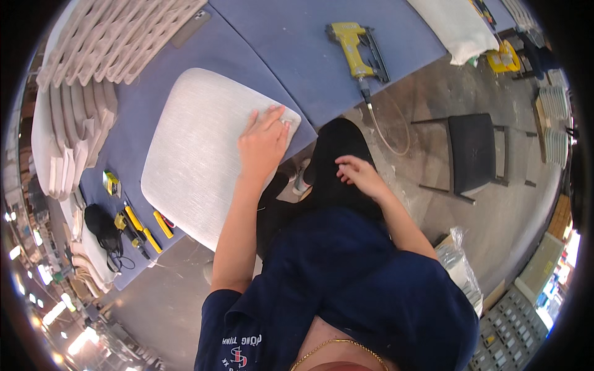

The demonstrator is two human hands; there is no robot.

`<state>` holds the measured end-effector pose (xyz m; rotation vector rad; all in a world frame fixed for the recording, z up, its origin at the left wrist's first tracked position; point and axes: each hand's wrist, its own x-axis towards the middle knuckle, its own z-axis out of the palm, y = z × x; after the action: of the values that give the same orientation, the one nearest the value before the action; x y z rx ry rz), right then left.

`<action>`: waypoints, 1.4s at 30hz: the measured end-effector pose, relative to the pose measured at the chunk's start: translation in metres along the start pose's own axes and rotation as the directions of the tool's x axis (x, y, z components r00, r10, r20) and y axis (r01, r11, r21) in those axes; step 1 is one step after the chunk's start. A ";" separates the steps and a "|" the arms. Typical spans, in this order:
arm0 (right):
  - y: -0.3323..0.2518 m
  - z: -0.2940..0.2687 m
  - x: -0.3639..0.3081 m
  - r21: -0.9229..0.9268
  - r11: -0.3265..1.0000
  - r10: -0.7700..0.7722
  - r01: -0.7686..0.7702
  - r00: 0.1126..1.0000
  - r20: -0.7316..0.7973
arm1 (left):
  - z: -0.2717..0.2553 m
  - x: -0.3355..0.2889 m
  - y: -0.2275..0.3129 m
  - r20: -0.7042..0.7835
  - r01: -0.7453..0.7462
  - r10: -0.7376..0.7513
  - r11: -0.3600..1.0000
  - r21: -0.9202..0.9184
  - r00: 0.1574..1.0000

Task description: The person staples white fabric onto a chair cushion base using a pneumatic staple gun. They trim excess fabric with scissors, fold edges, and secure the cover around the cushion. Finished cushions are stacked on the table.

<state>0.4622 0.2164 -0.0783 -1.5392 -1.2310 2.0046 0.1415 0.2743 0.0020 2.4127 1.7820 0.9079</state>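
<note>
A light grey upholstered seat cushion point(192, 145) with rounded corners lies on the blue-covered table. My left hand point(263, 145) rests on it near its right corner, fingers spread over the fabric and holding nothing. Over my right thigh hovers my right hand point(361, 176), its fingers loosely bent and apart, with nothing visible in them. Beyond both hands, a yellow pneumatic staple gun point(354, 52) lies on the table, its air hose point(387, 139) hanging over the edge.
Stacked pale cushions point(117, 37) fill the table's far left. A tape measure point(111, 183), yellow-handled tools point(139, 226) and a black cap point(102, 226) lie at the left edge. A dark chair point(473, 151) is on the floor at right, near a plastic-wrapped bundle point(461, 266).
</note>
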 end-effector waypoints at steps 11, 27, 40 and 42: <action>-0.015 0.015 0.032 -0.433 0.846 -0.300 0.311 0.949 0.095 | -0.083 0.027 -0.002 -0.083 0.164 -0.185 0.964 -0.210 0.979; 0.026 0.015 0.062 -0.531 0.820 -0.363 0.214 0.911 -0.193 | -0.327 0.063 -0.062 -0.362 0.304 -0.496 0.828 -0.471 0.790; -0.013 0.006 0.036 -0.354 0.881 -0.393 0.314 0.903 -0.176 | -0.250 0.039 -0.026 -0.230 0.186 -0.234 0.959 -0.212 0.944; -0.046 0.000 0.024 -0.354 0.875 -0.429 0.332 0.870 -0.245 | -0.201 0.021 -0.015 -0.156 0.167 -0.195 0.971 -0.173 0.968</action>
<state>0.4424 0.2595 -0.0573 -1.5176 -1.6070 1.3028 0.0414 0.2331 0.1733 2.0922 1.8659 1.2174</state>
